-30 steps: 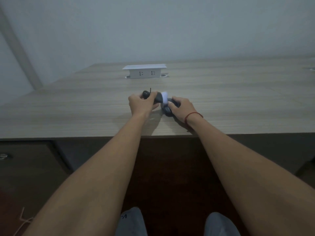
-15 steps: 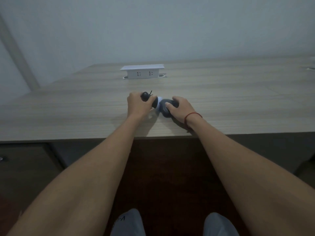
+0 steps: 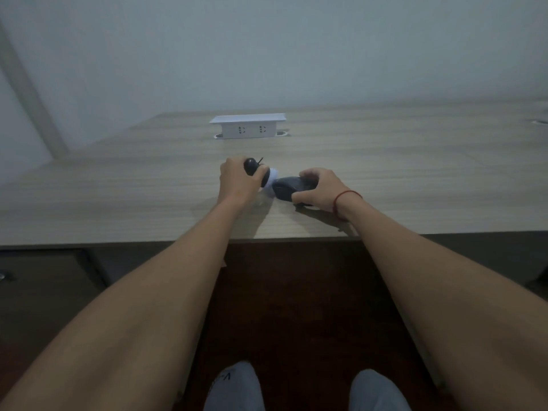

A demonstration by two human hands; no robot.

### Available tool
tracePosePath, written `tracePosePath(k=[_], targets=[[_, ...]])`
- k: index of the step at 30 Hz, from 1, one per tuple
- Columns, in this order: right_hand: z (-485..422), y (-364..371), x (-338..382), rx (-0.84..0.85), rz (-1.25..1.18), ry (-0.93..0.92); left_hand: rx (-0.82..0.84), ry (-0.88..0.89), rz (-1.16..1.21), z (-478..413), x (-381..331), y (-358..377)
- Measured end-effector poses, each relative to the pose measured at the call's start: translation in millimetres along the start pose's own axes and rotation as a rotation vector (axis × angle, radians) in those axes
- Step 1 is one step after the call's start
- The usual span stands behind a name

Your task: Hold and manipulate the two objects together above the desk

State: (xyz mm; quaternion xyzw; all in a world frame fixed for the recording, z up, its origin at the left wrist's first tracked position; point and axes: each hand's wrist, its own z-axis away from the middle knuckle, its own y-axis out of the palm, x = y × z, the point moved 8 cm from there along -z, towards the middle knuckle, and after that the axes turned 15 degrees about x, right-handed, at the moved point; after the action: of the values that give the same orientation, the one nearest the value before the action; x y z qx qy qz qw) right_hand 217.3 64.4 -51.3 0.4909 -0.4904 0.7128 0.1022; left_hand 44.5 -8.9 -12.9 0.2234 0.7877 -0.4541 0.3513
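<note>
Head view: your left hand (image 3: 237,180) sits at centre frame, fingers curled round a small black tool (image 3: 252,166) whose rounded top and thin stalk stick out above your knuckles. A white pad (image 3: 271,180) shows below your fist, touching the mouse (image 3: 289,188) just right of it. Your right hand (image 3: 320,188) grasps the mouse from the right, fingers curled over its back and thumb at the near side, holding it on the desk (image 3: 118,188).

The mouse looks like a light, stiff, smooth plastic shell, probably a little slippery, so take it by its flanks as you do. The pad looks soft; what it is made of you cannot tell in this dim light.

The desk is matt wood grain, flat. In the upper middle stands a white boxy socket block (image 3: 249,126) with a flat lid. A red string (image 3: 341,200) circles your right wrist.
</note>
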Motion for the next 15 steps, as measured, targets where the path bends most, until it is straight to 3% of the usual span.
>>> tracePosePath(k=[3, 7, 12, 15], targets=[[2, 3, 1, 0.002, -0.021, -0.02, 0.021, -0.026, 0.159, -1, 5, 1], [4, 3, 2, -0.026, -0.093, -0.006, 0.142, -0.136, 0.091, -4, 12, 1], [3, 7, 3, -0.025, -0.113, 0.006, 0.188, -0.133, 0.228, 1, 7, -2], [4, 6, 3, -0.025, -0.102, 0.001, 0.172, -0.155, 0.078, 3, 11, -3]])
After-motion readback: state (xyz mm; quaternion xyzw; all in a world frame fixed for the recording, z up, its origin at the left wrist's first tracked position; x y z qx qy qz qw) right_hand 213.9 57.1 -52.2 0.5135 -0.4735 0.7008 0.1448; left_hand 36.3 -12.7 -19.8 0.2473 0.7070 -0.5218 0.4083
